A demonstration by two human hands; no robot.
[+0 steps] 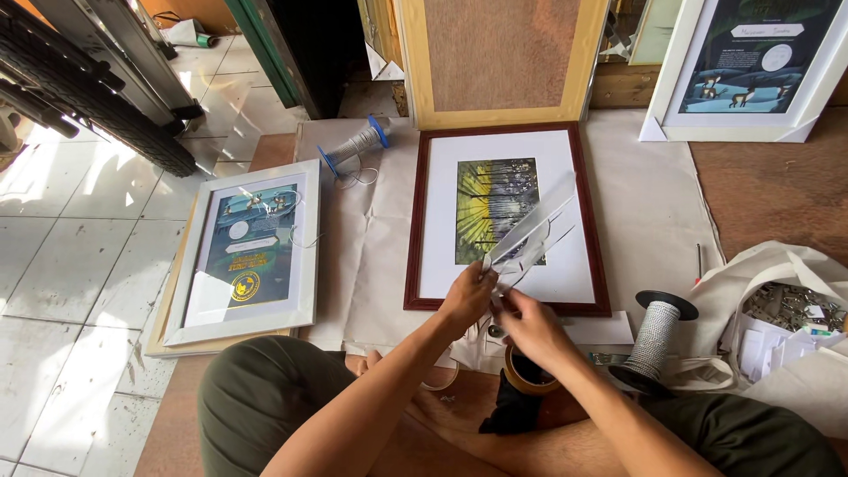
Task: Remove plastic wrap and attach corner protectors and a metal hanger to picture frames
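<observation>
A dark red wooden frame point(594, 231) with a white mat and a yellow-green forest picture lies flat on paper in front of me. Above its lower edge, my left hand point(466, 297) and my right hand point(523, 323) together hold a clear plastic corner protector point(533, 230), whose strips slant up to the right over the picture. A roll of brown tape point(521, 378) sits just under my right wrist, by my legs.
A silver-framed picture point(307, 249) lies to the left on the floor. A blue-ended wire spool point(355, 144) lies behind it, a black-capped spool point(655, 336) stands at my right beside a white bag of metal hardware point(786, 305). More frames lean at the back.
</observation>
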